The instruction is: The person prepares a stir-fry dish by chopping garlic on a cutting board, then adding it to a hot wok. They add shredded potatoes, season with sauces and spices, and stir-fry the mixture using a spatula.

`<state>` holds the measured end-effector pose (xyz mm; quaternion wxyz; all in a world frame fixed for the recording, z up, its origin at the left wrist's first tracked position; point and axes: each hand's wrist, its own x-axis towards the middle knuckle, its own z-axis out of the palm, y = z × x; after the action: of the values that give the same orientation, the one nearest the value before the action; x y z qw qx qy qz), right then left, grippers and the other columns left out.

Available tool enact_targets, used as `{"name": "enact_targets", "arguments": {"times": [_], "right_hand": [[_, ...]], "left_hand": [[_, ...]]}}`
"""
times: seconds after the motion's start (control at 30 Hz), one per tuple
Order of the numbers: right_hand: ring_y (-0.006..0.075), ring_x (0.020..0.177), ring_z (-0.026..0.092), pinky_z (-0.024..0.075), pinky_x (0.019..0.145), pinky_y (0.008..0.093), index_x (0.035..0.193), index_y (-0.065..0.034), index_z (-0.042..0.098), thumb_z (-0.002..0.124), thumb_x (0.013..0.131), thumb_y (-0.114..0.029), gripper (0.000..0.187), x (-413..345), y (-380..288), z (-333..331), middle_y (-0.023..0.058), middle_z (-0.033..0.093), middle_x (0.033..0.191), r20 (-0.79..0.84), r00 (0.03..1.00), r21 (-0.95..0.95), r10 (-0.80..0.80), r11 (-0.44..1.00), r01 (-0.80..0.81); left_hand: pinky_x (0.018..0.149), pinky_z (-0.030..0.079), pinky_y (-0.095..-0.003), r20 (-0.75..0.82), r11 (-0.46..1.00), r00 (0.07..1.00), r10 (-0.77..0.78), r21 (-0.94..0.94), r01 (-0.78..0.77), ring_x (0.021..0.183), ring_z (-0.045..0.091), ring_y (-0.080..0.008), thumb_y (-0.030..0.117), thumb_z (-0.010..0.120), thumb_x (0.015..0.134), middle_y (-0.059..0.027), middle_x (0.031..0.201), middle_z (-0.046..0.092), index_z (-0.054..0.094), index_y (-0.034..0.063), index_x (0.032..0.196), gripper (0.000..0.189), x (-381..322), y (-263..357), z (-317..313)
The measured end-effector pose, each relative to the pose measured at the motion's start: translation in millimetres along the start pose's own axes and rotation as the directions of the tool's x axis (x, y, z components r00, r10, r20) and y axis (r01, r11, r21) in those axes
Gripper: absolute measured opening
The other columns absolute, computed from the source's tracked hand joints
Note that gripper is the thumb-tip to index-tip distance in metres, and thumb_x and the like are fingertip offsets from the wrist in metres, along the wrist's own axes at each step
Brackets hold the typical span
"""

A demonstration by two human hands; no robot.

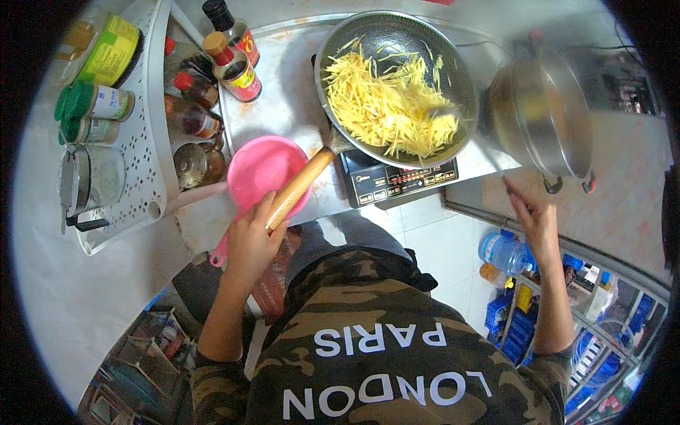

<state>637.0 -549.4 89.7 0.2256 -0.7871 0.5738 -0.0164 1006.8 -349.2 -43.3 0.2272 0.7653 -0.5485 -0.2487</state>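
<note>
My left hand (258,239) is closed around the wooden handle (297,188) of a dark, textured wok (396,29). Pale yellow shredded food (382,101), which looks like potato, is heaped inside the wok. The wok sits on a black Midea induction cooker (401,183). My right hand (534,220), off to the right, grips the end of a spatula or ladle (441,112). Motion blurs this utensil, and its metal head is among the shreds at the wok's right side. A pink plastic basin with a handle (260,164) lies beneath the wok handle, next to my left hand.
Two sauce bottles (239,79) stand left of the wok. A white perforated shelf (141,127) holds jars, with more bottles (194,117) below it. A metal pot (536,117) is at the right. Below right, a rack holds blue crates (512,329) and a water jug (502,254).
</note>
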Motion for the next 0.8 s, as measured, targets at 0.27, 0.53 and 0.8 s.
{"name": "enact_targets", "arguments": {"times": [0.27,0.53,0.8], "right_hand": [[0.0140,0.070,0.061,0.0478,0.062,0.0296,0.118,-0.0020,0.059,0.056,0.089,-0.010,0.031,66.8,-0.9,117.2,0.0190,0.068,0.087,-0.187,0.982,-0.032,-0.015,0.999,0.009],[0.0075,0.052,0.043,0.0366,0.046,0.0249,0.118,-0.0011,0.059,0.052,0.091,-0.015,0.030,138.6,-27.0,107.2,0.0017,0.053,0.061,-0.244,0.966,0.357,-0.084,0.918,0.170],[0.0053,0.055,0.043,0.0359,0.048,0.0228,0.118,-0.0036,0.061,0.053,0.092,-0.011,0.028,31.1,-1.7,37.8,-0.0012,0.049,0.062,0.109,0.990,0.211,0.092,0.971,-0.114]], "left_hand": [[0.072,0.049,-0.0427,-0.012,0.999,0.999,0.044,0.017,-0.044,0.082,0.063,-0.0359,0.018,0.067,0.076,-0.0211,0.094,0.063,0.051,0.0007,0.122,0.052,-2.1,-3.1,3.8],[0.070,0.049,-0.0435,-0.047,0.998,0.998,0.042,0.041,-0.040,0.081,0.063,-0.0361,0.020,0.068,0.076,-0.0210,0.092,0.063,0.052,0.0011,0.120,0.051,-3.7,-0.3,5.6],[0.069,0.049,-0.0434,-0.051,1.000,0.998,0.026,0.007,-0.026,0.078,0.063,-0.0363,0.020,0.068,0.076,-0.0209,0.091,0.063,0.052,0.0007,0.120,0.051,-3.1,-0.6,7.0]]}}
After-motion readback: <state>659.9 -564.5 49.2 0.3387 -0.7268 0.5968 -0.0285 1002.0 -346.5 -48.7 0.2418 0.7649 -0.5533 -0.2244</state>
